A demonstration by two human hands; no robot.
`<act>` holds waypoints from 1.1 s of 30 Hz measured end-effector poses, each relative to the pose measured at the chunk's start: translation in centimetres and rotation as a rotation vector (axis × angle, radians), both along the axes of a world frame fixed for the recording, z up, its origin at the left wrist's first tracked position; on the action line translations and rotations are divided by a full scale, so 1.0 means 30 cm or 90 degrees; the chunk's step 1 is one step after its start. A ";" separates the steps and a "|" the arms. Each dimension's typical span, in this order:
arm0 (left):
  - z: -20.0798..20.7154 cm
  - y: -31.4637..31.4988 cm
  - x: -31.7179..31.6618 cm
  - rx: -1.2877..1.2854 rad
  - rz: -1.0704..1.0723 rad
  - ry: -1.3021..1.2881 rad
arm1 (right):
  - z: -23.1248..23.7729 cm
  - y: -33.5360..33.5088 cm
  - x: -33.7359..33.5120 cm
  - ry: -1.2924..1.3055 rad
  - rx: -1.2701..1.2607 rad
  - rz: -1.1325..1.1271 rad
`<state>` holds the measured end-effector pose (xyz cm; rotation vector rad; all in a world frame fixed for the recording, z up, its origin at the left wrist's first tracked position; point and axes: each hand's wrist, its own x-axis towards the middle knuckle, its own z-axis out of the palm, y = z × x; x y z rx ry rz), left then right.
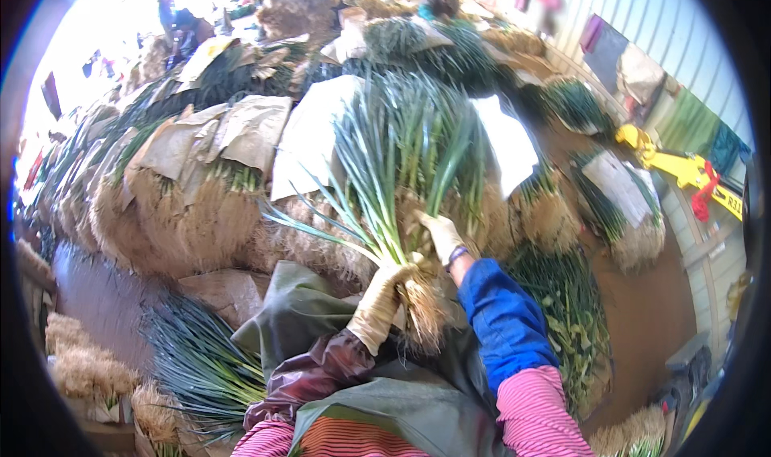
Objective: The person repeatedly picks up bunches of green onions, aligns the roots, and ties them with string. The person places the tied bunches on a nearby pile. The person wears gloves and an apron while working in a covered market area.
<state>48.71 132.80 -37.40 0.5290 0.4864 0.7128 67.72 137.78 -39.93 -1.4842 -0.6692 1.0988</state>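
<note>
A bunch of green onions (391, 244) fans upward in front of me, its pale roots (423, 308) hanging down over my lap. My left hand (384, 300), in a cream glove, is wrapped round the white stalks just above those roots. Just above and to the right, my right hand (440, 236), also gloved, is closed at the stalks beside the bunch; its fingertips are partly hidden among them. Right behind stands a larger pile of green onions (409, 128), with white sheets (317, 128) at its sides. A grey-green apron (401, 401) covers my lap.
Rows of root-out onion bundles (177, 216) under brown paper run along the left. Loose onions (205, 361) lie by my left side, leafy scraps (566, 312) by my right. A yellow metal beam (683, 168) crosses the right side near the wall. Another person (439, 2) sits far back.
</note>
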 end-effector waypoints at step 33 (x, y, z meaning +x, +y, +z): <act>-0.013 0.037 -0.051 -0.148 0.086 -0.187 | 0.500 -0.713 0.270 0.048 0.135 0.040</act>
